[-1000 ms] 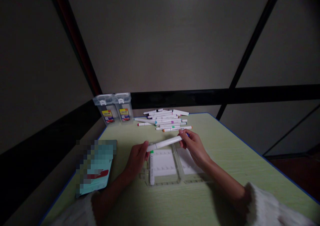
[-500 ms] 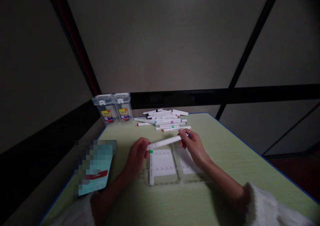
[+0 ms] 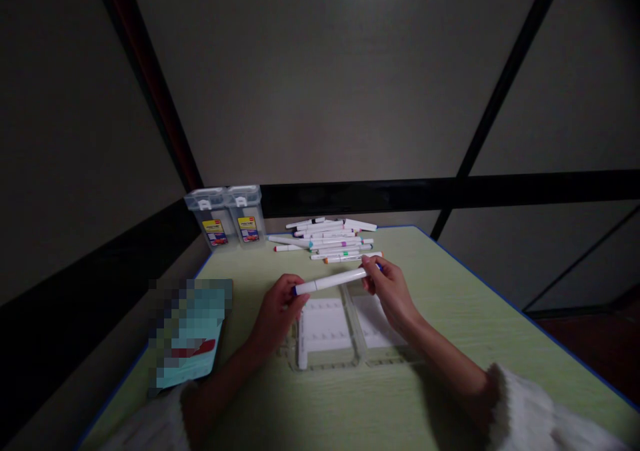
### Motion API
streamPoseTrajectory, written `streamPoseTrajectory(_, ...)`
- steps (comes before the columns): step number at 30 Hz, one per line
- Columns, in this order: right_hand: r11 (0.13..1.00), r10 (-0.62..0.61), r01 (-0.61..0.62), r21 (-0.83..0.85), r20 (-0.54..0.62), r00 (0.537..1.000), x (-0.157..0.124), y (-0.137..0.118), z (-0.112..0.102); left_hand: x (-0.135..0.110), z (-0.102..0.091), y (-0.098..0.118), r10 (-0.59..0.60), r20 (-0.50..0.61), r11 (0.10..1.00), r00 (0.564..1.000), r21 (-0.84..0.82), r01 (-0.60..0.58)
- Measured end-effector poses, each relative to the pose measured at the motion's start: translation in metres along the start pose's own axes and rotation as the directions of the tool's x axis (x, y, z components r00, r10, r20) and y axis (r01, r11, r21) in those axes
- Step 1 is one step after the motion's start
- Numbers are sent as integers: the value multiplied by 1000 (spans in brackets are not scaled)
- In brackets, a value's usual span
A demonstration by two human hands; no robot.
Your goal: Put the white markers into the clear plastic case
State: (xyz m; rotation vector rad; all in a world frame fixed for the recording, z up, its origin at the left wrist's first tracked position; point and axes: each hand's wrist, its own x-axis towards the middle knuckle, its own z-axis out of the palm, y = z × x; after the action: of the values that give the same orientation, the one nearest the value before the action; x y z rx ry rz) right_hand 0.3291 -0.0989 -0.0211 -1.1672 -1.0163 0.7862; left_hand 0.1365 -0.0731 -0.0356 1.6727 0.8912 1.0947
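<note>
A white marker (image 3: pixel 333 280) with dark blue ends is held slightly tilted above an open clear plastic case (image 3: pixel 326 366). My left hand (image 3: pixel 276 312) is closed on its left end, with the thumb below and the fingertips above. The other end is pinched by my right hand (image 3: pixel 391 290), which partly covers it. Under the hands, the case lies flat with two halves side by side. One white marker (image 3: pixel 303 344) lies along the left edge of the left half, its upper end hidden by my left hand. White inserts (image 3: pixel 327 324) show in both halves.
Behind my hands lies a pile of white markers (image 3: pixel 335 241) with variously coloured ends. Two clear lidded containers (image 3: pixel 246 214) with yellow labels stand at the back left. A teal flat item (image 3: pixel 193 334), partly blurred out, lies at the left on the green table (image 3: pixel 480 364).
My left fingers have shifted on the marker, and its dark blue left end now shows. The marker and my right hand have moved slightly to the right.
</note>
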Motion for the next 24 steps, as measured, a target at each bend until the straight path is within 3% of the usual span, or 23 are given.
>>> streamPoseTrajectory(24,1000,15,-14,-22,6,1000,-1,-2,1,1,-1,2,-3,7,997,1000,72,2)
